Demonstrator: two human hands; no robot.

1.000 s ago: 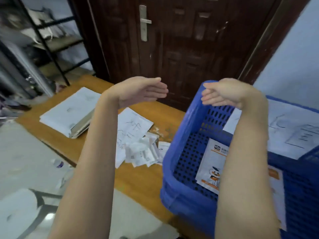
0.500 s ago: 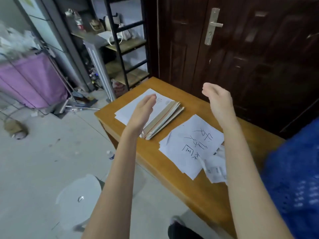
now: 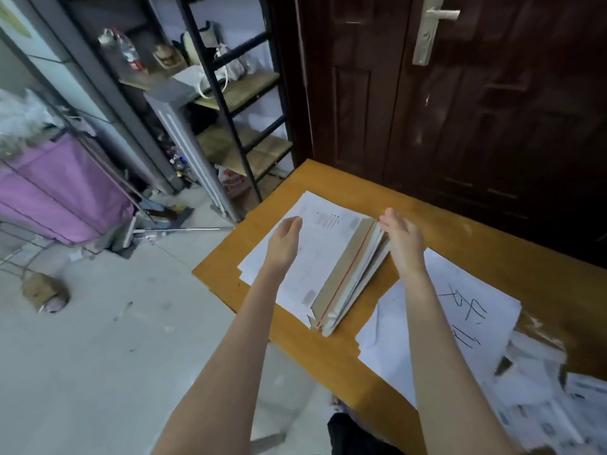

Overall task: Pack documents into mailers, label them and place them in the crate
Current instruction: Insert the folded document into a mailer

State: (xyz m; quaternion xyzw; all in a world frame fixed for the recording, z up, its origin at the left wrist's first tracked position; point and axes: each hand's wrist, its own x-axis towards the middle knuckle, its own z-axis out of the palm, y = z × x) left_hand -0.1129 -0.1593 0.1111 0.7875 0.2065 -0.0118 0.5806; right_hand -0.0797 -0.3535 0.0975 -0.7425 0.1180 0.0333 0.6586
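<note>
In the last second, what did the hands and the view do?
The view swung left from the blue crate, now out of sight, to the stack of mailers. Both hands reached forward and down: the left hand hovers over the stack, the right hand at its right edge. Neither grips anything yet. The handwritten sheets stayed put.

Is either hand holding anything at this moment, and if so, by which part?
Nothing is held. The left hand hovers open over the stack of mailers; the right hand is open at the stack's far right edge, possibly touching it.
</note>
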